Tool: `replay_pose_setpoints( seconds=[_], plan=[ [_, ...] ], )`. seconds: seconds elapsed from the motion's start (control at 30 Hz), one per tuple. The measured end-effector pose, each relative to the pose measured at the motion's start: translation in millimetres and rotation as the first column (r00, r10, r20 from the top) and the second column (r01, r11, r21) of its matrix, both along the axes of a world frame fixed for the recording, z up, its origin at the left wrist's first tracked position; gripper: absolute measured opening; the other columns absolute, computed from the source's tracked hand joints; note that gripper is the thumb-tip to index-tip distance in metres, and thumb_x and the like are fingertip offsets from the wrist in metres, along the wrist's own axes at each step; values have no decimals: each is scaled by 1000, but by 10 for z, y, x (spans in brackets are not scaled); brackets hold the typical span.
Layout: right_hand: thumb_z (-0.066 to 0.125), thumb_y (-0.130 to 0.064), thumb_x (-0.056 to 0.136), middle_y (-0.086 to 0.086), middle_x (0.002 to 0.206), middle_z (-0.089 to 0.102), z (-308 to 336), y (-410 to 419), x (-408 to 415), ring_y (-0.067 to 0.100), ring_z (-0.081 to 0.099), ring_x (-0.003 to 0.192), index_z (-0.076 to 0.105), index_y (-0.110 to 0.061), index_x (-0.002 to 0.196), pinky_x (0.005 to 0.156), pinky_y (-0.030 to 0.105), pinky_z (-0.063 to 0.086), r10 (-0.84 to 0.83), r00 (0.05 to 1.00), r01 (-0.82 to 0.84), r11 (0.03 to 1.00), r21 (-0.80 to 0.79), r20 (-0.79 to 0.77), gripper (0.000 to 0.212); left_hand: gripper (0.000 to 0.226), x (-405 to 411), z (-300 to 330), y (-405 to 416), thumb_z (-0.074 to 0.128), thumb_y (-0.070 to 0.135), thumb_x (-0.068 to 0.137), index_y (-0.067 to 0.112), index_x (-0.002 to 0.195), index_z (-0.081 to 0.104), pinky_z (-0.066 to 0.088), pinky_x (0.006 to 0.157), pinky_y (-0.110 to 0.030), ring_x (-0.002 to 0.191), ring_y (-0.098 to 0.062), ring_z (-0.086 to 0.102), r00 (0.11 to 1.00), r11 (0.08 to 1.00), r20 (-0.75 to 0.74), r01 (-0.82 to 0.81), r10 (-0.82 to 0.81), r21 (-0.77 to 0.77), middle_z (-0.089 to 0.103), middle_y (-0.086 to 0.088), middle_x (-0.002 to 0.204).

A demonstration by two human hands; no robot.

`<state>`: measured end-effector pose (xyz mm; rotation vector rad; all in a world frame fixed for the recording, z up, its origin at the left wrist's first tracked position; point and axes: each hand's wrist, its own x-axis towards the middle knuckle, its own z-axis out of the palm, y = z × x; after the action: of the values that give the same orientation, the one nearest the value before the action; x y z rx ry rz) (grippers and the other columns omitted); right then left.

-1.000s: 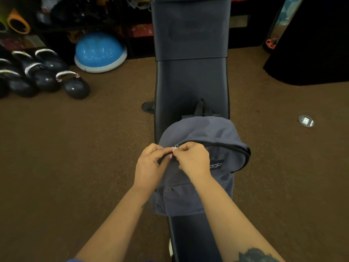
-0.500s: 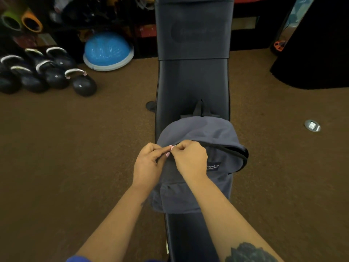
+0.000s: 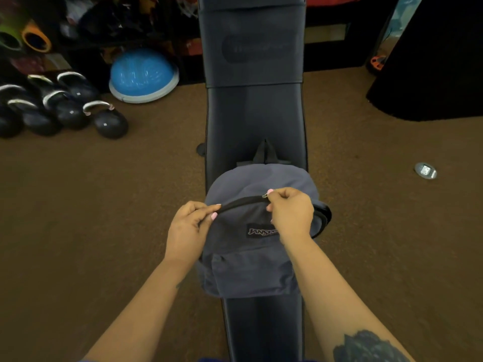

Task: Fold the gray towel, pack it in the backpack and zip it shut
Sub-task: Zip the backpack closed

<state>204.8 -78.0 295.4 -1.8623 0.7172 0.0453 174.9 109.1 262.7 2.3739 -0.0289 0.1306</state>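
Note:
A grey backpack [image 3: 251, 267] with a black logo patch lies on a black padded bench [image 3: 254, 118], its top handle pointing away from me. My right hand [image 3: 291, 214] pinches the metal zipper pull [image 3: 265, 195] near the top middle of the black zipper track. My left hand [image 3: 189, 227] grips the bag's left edge at the closed end of that track. To the right of the pull the opening still gapes. The grey towel is not visible.
Brown carpet surrounds the bench. Several black kettlebells [image 3: 109, 121] and a blue half-ball trainer [image 3: 143, 74] sit at the back left. A small round silver object [image 3: 425, 170] lies on the floor at right. A large black shape [image 3: 431, 61] fills the back right.
My right hand has dragged the zipper pull rightwards along the track, away from my left hand. The left stretch of the zipper is now shut.

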Motion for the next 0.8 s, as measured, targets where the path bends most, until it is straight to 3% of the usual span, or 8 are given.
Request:
replay_pose_setpoints(
  seconds=[0.13, 0.3, 0.47, 0.67, 0.8],
  plan=[
    [61, -27, 87, -4, 56, 65, -45, -201, -14, 17, 57, 54, 64, -22, 60, 68, 41, 58, -54, 998, 55, 998, 35, -39, 27, 24, 24, 9, -1, 63, 15, 88, 19, 109, 71, 44, 83, -18, 92, -11, 57, 1000, 999, -14, 27, -27, 20, 54, 17, 87],
    [63, -25, 87, -4, 56, 62, -63, -326, -51, 16, 55, 54, 64, -19, 60, 71, 45, 57, -57, 998, 59, 994, 96, -29, 27, 22, 69, 41, -15, 65, 15, 86, 22, 106, 72, 45, 83, -23, 94, -15, 57, 996, 984, -2, 84, -85, 154, 59, 9, 91],
    [62, -25, 87, -4, 55, 62, 14, -255, -9, 18, 60, 56, 63, -15, 62, 69, 46, 57, -26, 999, 20, 992, 124, 43, 26, 28, 216, 212, -342, 57, 38, 86, 23, 105, 71, 36, 84, -14, 90, -10, 52, 973, 959, 121, 164, -195, 230, 60, 6, 93],
    [59, -28, 88, 0, 64, 68, 12, -224, -13, 24, 66, 65, 60, -23, 63, 69, 44, 57, 16, 997, -21, 996, 81, 73, 25, 30, 458, 259, -828, 54, 41, 83, 22, 93, 76, 51, 69, -39, 78, -19, 61, 935, 894, 134, 260, -327, 364, 69, 4, 81],
    [58, -28, 89, 3, 71, 70, -32, -266, -35, 24, 67, 68, 62, -16, 76, 70, 43, 56, 35, 995, -38, 999, 36, 93, 18, 29, 492, 258, -842, 54, 41, 82, 22, 88, 76, 51, 68, -40, 76, -20, 60, 938, 890, 125, 257, -323, 377, 69, 4, 78]
  ],
)
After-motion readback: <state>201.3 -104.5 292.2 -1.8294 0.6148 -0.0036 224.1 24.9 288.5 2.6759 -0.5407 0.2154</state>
